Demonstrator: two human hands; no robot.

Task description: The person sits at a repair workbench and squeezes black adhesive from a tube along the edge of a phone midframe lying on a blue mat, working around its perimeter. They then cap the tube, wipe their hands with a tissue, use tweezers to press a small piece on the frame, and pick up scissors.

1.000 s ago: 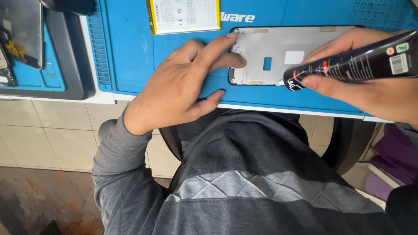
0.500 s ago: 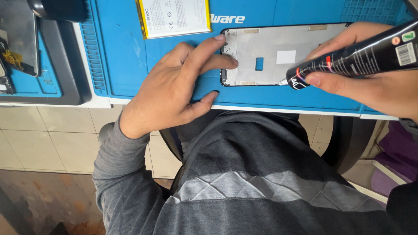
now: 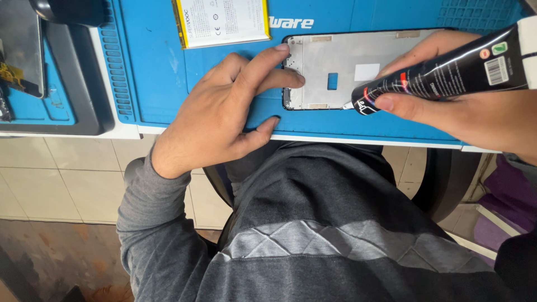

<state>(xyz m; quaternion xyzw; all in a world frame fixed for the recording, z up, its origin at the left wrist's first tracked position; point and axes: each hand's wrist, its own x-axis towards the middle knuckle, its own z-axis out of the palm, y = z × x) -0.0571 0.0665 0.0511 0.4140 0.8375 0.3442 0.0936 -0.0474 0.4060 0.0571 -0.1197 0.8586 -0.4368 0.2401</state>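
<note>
The phone frame (image 3: 358,70) is pinned flat by the left hand (image 3: 224,112); a black glue tube (image 3: 447,70), nozzle at the frame's near edge, is clamped in the right hand's (image 3: 475,106) grip.

Bare blue mat (image 3: 156,72) beside battery (image 3: 221,22)

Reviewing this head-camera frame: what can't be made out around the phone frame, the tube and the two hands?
- Phone frame: its right end is hidden by the right hand and the black tube.
- Tube: its back end is cut off by the picture's right edge; whether anything leaves the nozzle is too small to tell.
- Left hand: the frame's left edge under its fingers is covered.
- Flat battery: its top is cut off by the upper edge.
</note>
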